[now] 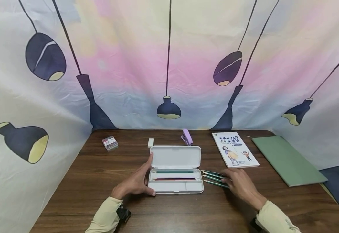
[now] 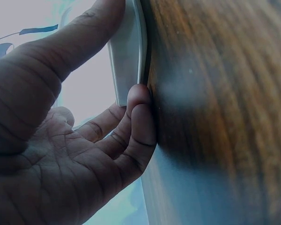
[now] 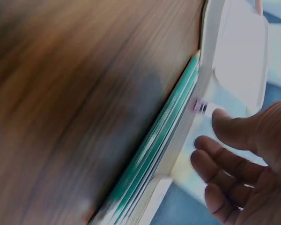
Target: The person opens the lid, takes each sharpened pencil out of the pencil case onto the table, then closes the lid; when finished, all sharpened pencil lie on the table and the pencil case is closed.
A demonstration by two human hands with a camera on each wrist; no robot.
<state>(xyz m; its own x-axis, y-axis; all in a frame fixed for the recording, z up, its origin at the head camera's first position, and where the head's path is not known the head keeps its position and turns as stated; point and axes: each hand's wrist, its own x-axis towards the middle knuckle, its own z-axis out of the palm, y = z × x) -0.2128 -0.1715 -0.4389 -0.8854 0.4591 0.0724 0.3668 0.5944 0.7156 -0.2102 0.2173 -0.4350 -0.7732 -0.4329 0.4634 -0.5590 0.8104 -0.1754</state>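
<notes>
An open white pencil case (image 1: 175, 189) lies on the table with a green pencil (image 1: 173, 171) and a dark red pencil (image 1: 173, 179) inside. My left hand (image 1: 134, 183) grips its left end. The thumb is at the front corner and the other fingers curl against the edge in the left wrist view. Just right of the case lie several loose green pencils (image 1: 216, 184), sharpened tips toward it. My right hand (image 1: 240, 184) is over their far ends. In the right wrist view its thumb and fingers stand apart, beside the green pencils (image 3: 154, 136), with nothing pinched between them.
Behind the case are a white eraser (image 1: 150, 142) and a purple stapler (image 1: 187, 137). A small box (image 1: 110, 143) stands at the back left. A white book (image 1: 235, 149) and a green folder (image 1: 288, 160) lie on the right. A printed cloth (image 1: 134, 64) hangs behind the table.
</notes>
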